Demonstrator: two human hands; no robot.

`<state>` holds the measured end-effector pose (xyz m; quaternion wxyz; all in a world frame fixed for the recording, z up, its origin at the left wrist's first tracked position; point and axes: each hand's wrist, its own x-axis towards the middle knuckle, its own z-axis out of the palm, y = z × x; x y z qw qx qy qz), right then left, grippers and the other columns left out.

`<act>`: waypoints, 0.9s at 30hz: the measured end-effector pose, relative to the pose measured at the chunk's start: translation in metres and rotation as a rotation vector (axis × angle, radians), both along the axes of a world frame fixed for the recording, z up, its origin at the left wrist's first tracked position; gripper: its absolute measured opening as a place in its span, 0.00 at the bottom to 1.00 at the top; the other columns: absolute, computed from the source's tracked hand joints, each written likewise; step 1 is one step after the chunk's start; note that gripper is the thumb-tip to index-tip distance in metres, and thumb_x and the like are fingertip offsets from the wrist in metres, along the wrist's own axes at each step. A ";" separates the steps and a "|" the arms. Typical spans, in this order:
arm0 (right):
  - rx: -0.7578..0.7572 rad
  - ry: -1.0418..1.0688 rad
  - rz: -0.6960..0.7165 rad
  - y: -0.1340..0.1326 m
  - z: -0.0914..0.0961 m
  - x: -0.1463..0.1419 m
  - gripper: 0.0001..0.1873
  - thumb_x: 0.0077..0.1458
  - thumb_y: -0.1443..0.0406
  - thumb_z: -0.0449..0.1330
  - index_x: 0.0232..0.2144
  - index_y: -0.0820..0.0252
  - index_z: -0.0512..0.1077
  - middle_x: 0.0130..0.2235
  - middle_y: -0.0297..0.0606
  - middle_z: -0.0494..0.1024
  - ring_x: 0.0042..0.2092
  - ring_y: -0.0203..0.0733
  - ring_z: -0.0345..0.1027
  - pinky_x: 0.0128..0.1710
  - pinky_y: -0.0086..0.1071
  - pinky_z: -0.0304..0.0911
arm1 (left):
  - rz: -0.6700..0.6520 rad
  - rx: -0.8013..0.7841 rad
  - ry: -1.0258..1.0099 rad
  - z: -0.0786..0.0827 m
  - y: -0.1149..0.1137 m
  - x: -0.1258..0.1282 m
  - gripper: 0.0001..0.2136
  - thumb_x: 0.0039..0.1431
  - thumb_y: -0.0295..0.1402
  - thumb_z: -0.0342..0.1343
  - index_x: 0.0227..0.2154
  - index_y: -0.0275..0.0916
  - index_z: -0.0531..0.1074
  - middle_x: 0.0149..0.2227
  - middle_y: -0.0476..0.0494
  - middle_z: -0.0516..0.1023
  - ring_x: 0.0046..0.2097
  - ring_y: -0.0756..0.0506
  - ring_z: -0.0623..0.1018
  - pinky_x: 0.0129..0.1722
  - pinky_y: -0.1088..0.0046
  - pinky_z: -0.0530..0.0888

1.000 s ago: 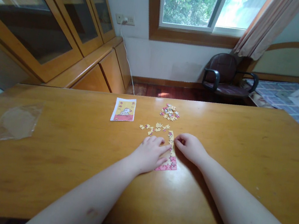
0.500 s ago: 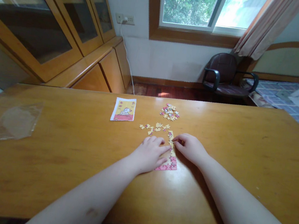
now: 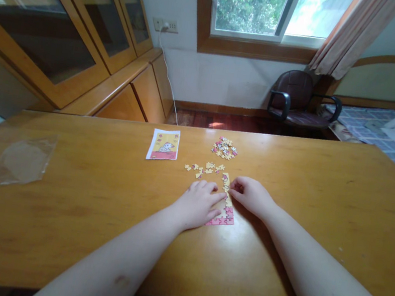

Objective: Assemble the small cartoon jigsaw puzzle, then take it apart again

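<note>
One pink band of joined puzzle pieces (image 3: 228, 215) lay nearest to me on the worktop (image 3: 33, 247), turning at its right-hand corner into a narrow yellow strip (image 3: 228, 200) that ran away from me. My left grip (image 3: 197, 205) was spread wide, palm down, over the left part; its forefinger reached to the yellow strip and its thumb to the pink, and the palm hid whatever was underneath. My right grip (image 3: 249, 195) was narrow, thumb and fingers drawn together at the outer right side of the strip, towards its far end. Whether it held a piece, I could not tell. So the joined pieces lay between my two grips, under the left one and right at the fingertips of the other.

By my judgement, the step in hand was lining up that right-hand side; the next move called for a steady left grip and a light, exact nudge from the right, since so thin a strip could bend or come apart.

Well off to the left, a clear plastic bag (image 3: 25, 159) lay flat. Past the strip, mostly to its left, loose pieces (image 3: 209, 168) were scattered. Farther on lay a picture card (image 3: 165, 145) and, right of it, a heap of pieces (image 3: 224, 148). Beyond the worktop stood a dark armchair (image 3: 294, 94).
</note>
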<state>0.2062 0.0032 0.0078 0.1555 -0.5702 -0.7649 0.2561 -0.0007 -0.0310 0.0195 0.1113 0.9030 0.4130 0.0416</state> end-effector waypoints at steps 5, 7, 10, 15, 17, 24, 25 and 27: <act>0.016 0.004 -0.002 -0.001 0.004 0.000 0.07 0.53 0.64 0.55 0.30 0.58 0.73 0.30 0.35 0.75 0.30 0.36 0.64 0.31 0.28 0.56 | 0.019 0.026 0.032 0.008 0.001 -0.003 0.18 0.60 0.42 0.51 0.51 0.44 0.67 0.46 0.41 0.71 0.48 0.40 0.70 0.49 0.61 0.66; 0.023 -0.004 0.000 -0.001 0.004 0.001 0.08 0.53 0.65 0.54 0.31 0.58 0.74 0.32 0.36 0.76 0.32 0.37 0.65 0.32 0.28 0.57 | 0.072 0.008 0.096 0.014 0.002 -0.007 0.15 0.59 0.42 0.51 0.46 0.40 0.69 0.42 0.41 0.73 0.44 0.40 0.73 0.45 0.63 0.69; 0.030 -0.041 0.020 -0.001 0.004 0.001 0.07 0.53 0.65 0.55 0.30 0.58 0.74 0.31 0.36 0.76 0.33 0.37 0.66 0.32 0.28 0.57 | 0.157 -0.043 0.175 0.024 0.001 -0.016 0.16 0.55 0.47 0.54 0.40 0.40 0.67 0.38 0.41 0.75 0.41 0.38 0.75 0.40 0.63 0.70; 0.026 -0.072 0.038 -0.002 0.005 -0.001 0.08 0.53 0.64 0.55 0.30 0.58 0.74 0.31 0.36 0.76 0.32 0.37 0.66 0.32 0.28 0.57 | 0.152 -0.193 0.242 0.031 -0.003 -0.024 0.26 0.44 0.55 0.58 0.40 0.42 0.65 0.38 0.42 0.78 0.39 0.36 0.78 0.34 0.64 0.71; 0.020 -0.065 0.033 -0.002 0.005 -0.001 0.08 0.54 0.64 0.55 0.31 0.59 0.74 0.31 0.36 0.76 0.32 0.37 0.66 0.32 0.27 0.57 | 0.171 -0.226 0.273 0.031 -0.005 -0.024 0.28 0.41 0.55 0.60 0.40 0.43 0.64 0.37 0.42 0.78 0.38 0.35 0.78 0.33 0.65 0.71; 0.029 -0.042 0.026 -0.002 0.004 0.000 0.10 0.54 0.64 0.55 0.37 0.55 0.75 0.34 0.35 0.78 0.34 0.38 0.68 0.34 0.28 0.59 | 0.168 -0.216 0.288 0.031 -0.008 -0.019 0.20 0.47 0.49 0.56 0.39 0.43 0.63 0.36 0.41 0.78 0.37 0.35 0.79 0.31 0.65 0.72; 0.031 -0.044 0.028 -0.002 0.004 0.000 0.10 0.54 0.64 0.55 0.36 0.55 0.75 0.34 0.35 0.78 0.35 0.38 0.68 0.35 0.28 0.59 | 0.157 -0.211 0.280 0.031 -0.008 -0.019 0.20 0.48 0.49 0.55 0.39 0.43 0.63 0.36 0.41 0.78 0.37 0.35 0.79 0.31 0.64 0.72; 0.030 -0.050 0.030 -0.002 0.004 0.000 0.10 0.54 0.64 0.55 0.35 0.55 0.75 0.34 0.36 0.78 0.35 0.38 0.68 0.34 0.28 0.59 | 0.144 -0.206 0.271 0.032 -0.007 -0.018 0.19 0.48 0.49 0.55 0.39 0.43 0.63 0.36 0.41 0.78 0.36 0.35 0.79 0.31 0.64 0.72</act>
